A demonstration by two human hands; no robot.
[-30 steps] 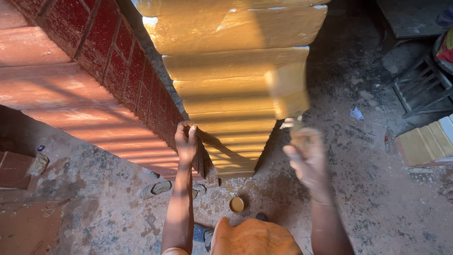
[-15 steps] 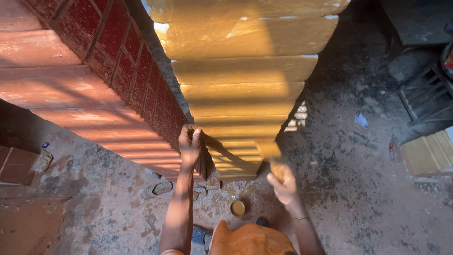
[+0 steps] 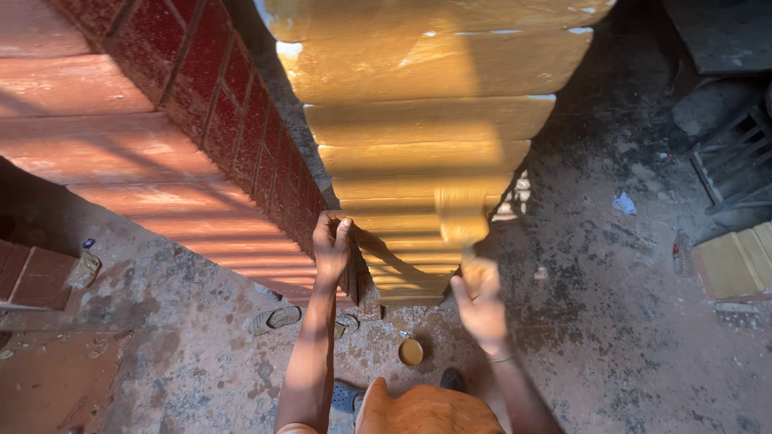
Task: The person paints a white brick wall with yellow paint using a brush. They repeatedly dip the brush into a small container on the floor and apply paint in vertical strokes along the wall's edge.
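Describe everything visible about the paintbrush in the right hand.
The paintbrush is blurred by motion. Its broad flat head is loaded with mustard-yellow paint and rests against the yellow ribbed panel, near its lower part. A short handle runs down from the head into the right hand, which closes around it with paint-smeared fingers. It stands roughly upright, head uppermost. Bristle detail and handle material cannot be made out.

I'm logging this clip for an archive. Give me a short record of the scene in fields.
Left hand: grips the lower edge of the panel
Right hand: holds a brush, blurred, against the panel
Panel: ridged, coated yellow
Wall: red brick, left of the panel
Paint tin: open, on the ground below
Ground: dusty concrete
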